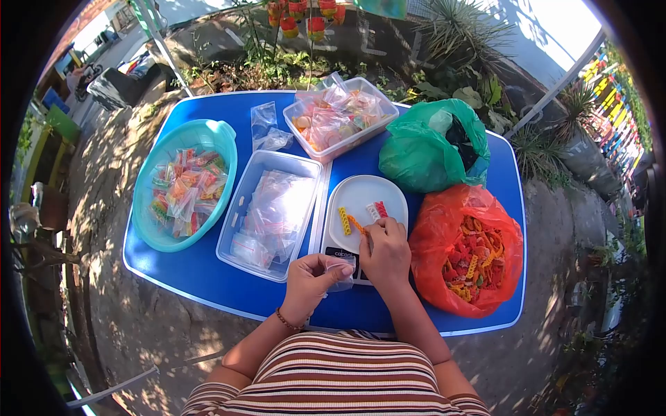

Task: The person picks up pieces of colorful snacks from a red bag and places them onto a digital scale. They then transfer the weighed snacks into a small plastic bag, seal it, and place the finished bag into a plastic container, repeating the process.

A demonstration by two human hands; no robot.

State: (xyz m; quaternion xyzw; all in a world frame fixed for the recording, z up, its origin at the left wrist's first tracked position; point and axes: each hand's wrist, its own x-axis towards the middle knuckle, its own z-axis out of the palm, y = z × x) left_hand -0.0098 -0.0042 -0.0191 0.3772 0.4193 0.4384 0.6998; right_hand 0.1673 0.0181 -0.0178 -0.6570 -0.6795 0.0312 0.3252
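Observation:
My left hand (312,281) pinches a small clear plastic zip bag (340,272) in front of the scale. Over the white pan of a kitchen scale (347,187), my right hand (386,251) has its fingertips closed on an orange twisted snack-like piece (356,223). On the same pan lie a yellow ridged piece (344,221), a whitish piece (372,211) and a red piece (381,209). The scale's display (341,256) is partly covered by my left hand and the bag.
A red plastic bag (427,236) of loose coloured pieces stands right, below a green plastic bag (409,156). Left of the scale is a tub (225,260) of clear bags. A teal basin (141,208) and another tub (309,159) hold filled bags on the blue table (187,281).

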